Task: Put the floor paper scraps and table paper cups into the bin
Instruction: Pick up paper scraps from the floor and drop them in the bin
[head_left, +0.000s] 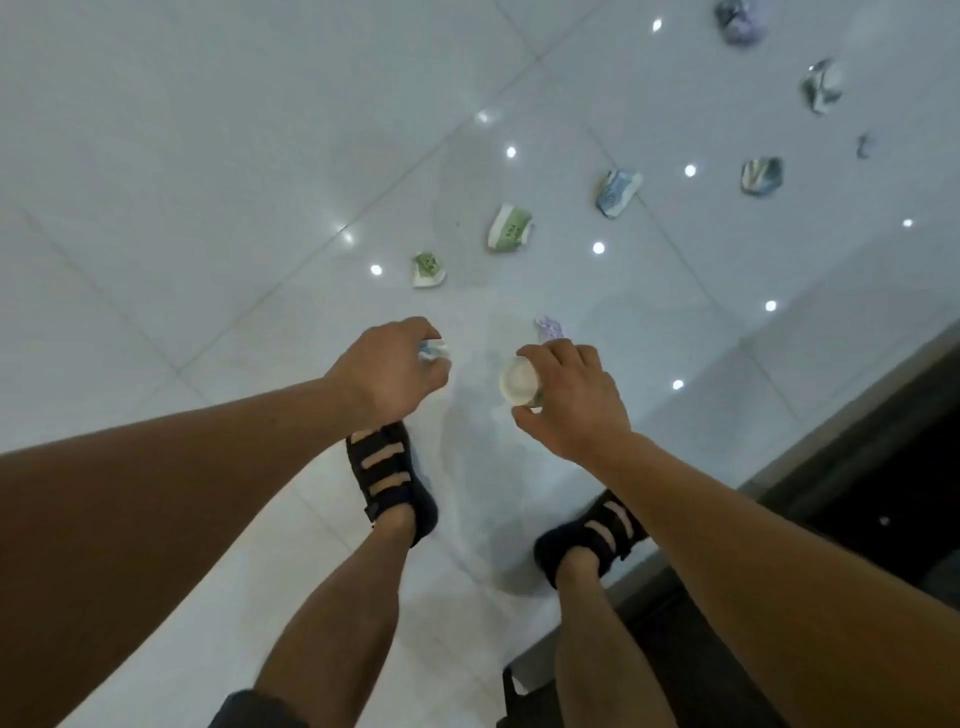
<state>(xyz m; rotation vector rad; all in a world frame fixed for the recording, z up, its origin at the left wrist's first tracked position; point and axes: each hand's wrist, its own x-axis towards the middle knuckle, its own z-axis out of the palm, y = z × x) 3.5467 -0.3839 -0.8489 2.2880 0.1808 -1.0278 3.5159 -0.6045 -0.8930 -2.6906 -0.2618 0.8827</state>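
Observation:
My left hand (389, 371) pinches a blue and white paper scrap (434, 349) just above the white tiled floor. A white paper cup (519, 384) lies on its side in the grip of my right hand (569, 395), its open mouth facing left. A purple scrap (549, 327) lies on the floor just beyond my right fingers. Further out lie two green scraps (428, 269) (510, 228), a blue one (615, 193), and several more (761, 175) toward the top right. No bin is in view.
My two feet in dark strapped sandals (392, 480) (592, 535) stand on the glossy tiles. A dark piece of furniture with a grey edge (852, 467) runs along the right side. Ceiling lights reflect off the floor.

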